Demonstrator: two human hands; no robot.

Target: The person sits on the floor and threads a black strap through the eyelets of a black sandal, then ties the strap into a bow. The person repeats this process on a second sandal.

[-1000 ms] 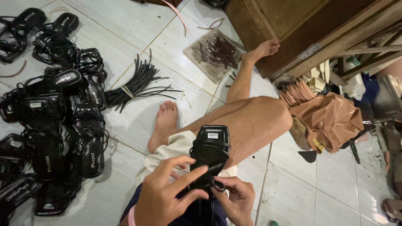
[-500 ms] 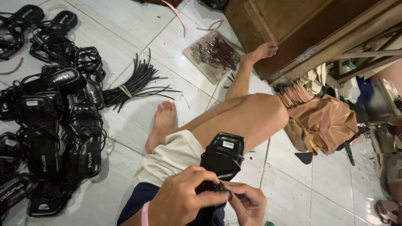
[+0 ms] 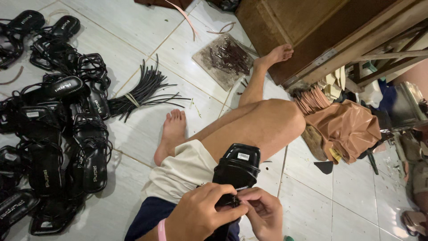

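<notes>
White tiled floor (image 3: 147, 40) everywhere, worked on sitting down, bare legs stretched out ahead of the hands. Left hand (image 3: 200, 216) wrapped around the black sandal (image 3: 236, 172), fingers curled over its near end, probably to pin it steady against the lap. Right hand (image 3: 263, 212) pinched narrow just beside the left, fingertips closed on some small bit at the sandal's strap end; too tiny and shaded to say what. Sandal propped on the thigh, toe end pointing away from the hands, sole side up with a small white sticker showing, likely tilted that way to get at the strap. Well off to the left of the hands: heap of finished black sandals (image 3: 58, 134), dumped within reach. Beyond those, bundle of black straps (image 3: 142, 91) tied with a band. Far ahead of the hands, flat board with dark scraps (image 3: 225, 58). Off to the right, crumpled brown leather sheet (image 3: 347, 129) by a wooden cabinet (image 3: 312, 31).
</notes>
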